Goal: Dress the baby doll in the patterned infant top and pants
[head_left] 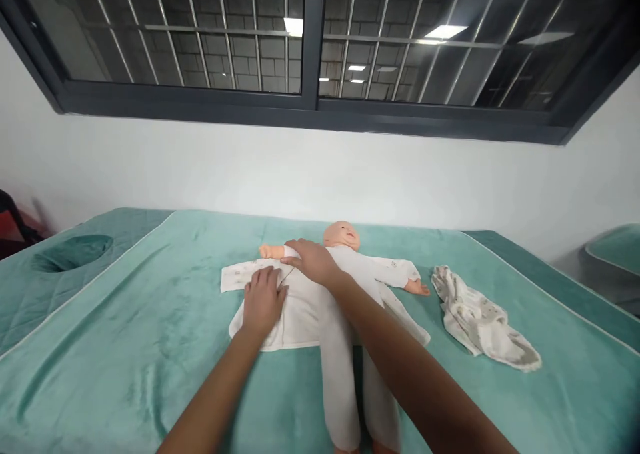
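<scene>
- Saw at far left the padded green bed, with a round hole in a darker quilted part.
- Next found the loose sleeve of a printed white top, spread flat and apparently empty.
- Noted the left hand palm down on the top, near the base of that sleeve, fingers together and slightly bent; could not tell about any pinch of the cloth.
- Saw the right hand closed around the forearm of the doll, fingers above and thumb below, near the loose sleeve but with no printed cloth over that forearm.
- Placed the doll mid-bed, on its back over the opened top, head toward the wall, white legs toward the wearer, partly behind the right forearm.
- Judged the handling about halfway: found one sleeve filled by the doll's other arm, one sleeve not filled, the front not closed.
- Found at right, apart from the doll, a crumpled printed garment, apparently unused.
</scene>
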Demonstrator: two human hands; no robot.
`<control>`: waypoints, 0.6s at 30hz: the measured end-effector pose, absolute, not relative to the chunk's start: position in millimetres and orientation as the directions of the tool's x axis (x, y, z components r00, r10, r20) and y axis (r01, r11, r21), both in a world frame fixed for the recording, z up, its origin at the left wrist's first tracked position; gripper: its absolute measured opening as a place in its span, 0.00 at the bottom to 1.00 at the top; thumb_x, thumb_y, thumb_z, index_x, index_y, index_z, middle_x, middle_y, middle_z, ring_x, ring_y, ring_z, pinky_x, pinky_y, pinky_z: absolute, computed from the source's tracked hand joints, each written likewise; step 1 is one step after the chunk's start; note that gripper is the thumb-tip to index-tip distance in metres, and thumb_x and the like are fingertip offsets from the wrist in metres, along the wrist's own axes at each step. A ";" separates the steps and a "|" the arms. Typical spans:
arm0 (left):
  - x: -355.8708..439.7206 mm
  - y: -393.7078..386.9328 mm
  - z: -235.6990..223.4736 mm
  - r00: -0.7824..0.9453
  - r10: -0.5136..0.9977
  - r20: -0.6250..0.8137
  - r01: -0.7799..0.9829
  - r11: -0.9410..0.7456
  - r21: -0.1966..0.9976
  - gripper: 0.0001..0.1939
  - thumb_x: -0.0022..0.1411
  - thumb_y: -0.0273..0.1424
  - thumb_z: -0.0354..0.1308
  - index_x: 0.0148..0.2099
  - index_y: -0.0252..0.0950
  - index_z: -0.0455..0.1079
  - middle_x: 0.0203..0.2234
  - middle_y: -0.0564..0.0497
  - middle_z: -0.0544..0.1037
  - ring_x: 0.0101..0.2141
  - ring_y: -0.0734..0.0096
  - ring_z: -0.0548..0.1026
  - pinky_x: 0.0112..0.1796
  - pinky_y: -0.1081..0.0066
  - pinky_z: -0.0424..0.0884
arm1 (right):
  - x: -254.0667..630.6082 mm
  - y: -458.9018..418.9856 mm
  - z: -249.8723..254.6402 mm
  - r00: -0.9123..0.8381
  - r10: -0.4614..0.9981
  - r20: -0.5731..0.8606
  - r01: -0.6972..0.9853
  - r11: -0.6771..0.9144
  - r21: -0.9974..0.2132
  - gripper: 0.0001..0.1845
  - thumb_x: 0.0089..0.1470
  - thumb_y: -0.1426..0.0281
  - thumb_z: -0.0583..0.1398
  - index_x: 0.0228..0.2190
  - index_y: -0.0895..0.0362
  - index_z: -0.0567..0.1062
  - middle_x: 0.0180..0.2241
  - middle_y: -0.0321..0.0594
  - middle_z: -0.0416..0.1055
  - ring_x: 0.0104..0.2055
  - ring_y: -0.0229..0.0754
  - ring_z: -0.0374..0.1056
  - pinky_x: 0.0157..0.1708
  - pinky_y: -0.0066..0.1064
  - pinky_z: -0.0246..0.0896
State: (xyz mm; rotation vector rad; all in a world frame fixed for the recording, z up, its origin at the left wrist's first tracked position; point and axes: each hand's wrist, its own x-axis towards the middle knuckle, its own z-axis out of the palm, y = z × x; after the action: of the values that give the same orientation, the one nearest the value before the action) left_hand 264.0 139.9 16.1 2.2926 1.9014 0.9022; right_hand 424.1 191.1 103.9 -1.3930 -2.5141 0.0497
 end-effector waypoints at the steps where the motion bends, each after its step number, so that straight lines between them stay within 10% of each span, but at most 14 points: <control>1: 259.5 148.1 17.0 0.015 0.925 0.381 0.878 -0.194 0.437 0.19 0.62 0.35 0.55 0.54 0.35 0.69 0.54 0.37 0.71 0.55 0.46 0.64 0.52 0.50 0.61 | 426.8 189.1 104.1 -0.489 0.839 0.238 0.821 0.535 -0.199 0.28 0.65 0.48 0.44 0.55 0.50 0.67 0.45 0.42 0.72 0.44 0.44 0.68 0.39 0.32 0.56; 6: 243.4 173.0 20.9 -0.202 0.960 0.194 0.583 -0.042 0.811 0.11 0.56 0.39 0.58 0.35 0.37 0.71 0.32 0.46 0.77 0.39 0.56 0.71 0.42 0.60 0.64 | 424.4 184.1 96.8 -0.469 0.836 0.283 0.812 0.535 -0.235 0.26 0.66 0.50 0.46 0.53 0.50 0.71 0.41 0.41 0.73 0.44 0.43 0.68 0.45 0.34 0.54; 18: 236.0 161.9 24.5 -0.360 0.913 0.194 0.249 -0.106 0.963 0.13 0.56 0.43 0.56 0.31 0.38 0.63 0.24 0.54 0.71 0.28 0.68 0.69 0.32 0.69 0.66 | 418.1 187.5 83.6 -0.440 0.887 0.136 0.874 0.458 -0.162 0.23 0.61 0.49 0.54 0.44 0.50 0.78 0.42 0.44 0.75 0.47 0.48 0.68 0.56 0.44 0.48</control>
State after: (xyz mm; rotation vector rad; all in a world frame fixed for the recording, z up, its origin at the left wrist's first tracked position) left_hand 236.0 161.9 24.5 1.2884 1.5993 1.5046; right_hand 418.1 187.5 83.6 -1.5344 -2.5051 0.0987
